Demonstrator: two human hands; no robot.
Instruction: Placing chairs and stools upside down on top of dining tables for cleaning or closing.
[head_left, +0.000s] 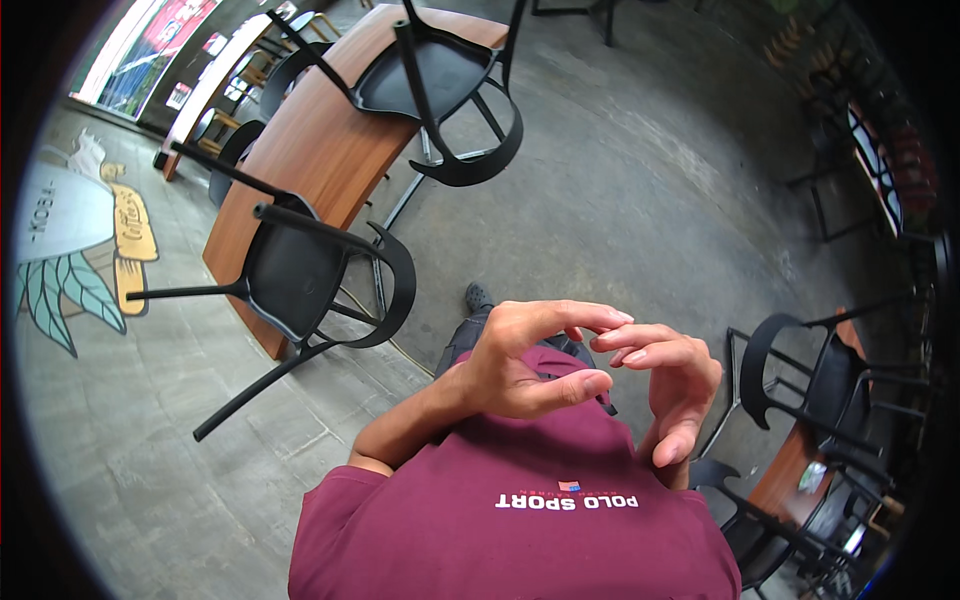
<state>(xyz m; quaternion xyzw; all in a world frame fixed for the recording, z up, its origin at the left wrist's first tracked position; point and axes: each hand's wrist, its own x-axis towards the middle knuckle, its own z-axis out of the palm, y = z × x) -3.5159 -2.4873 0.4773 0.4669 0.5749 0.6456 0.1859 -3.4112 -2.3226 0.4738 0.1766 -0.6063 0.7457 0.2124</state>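
My left hand (529, 364) is raised in front of my chest, palm turned inward, its fingers extended and thumb apart. Facing it is my right hand (671, 382), with loosely curved fingers and the thumb pointing down. The fingertips of both hands meet or nearly meet; whether they touch I cannot tell. Neither hand holds anything. Below them is my maroon T-shirt (525, 540). Beyond the hands, one dark clog (478, 297) shows on the concrete floor (600, 195).
Black plastic chairs (296, 274) rest upside down on a long wooden table (322, 142) at the left. More black chairs (832, 382) stand around another wooden table (787, 472) at the right. A thin cable (409, 356) lies on the floor. The left wall bears a painted mural (75, 217).
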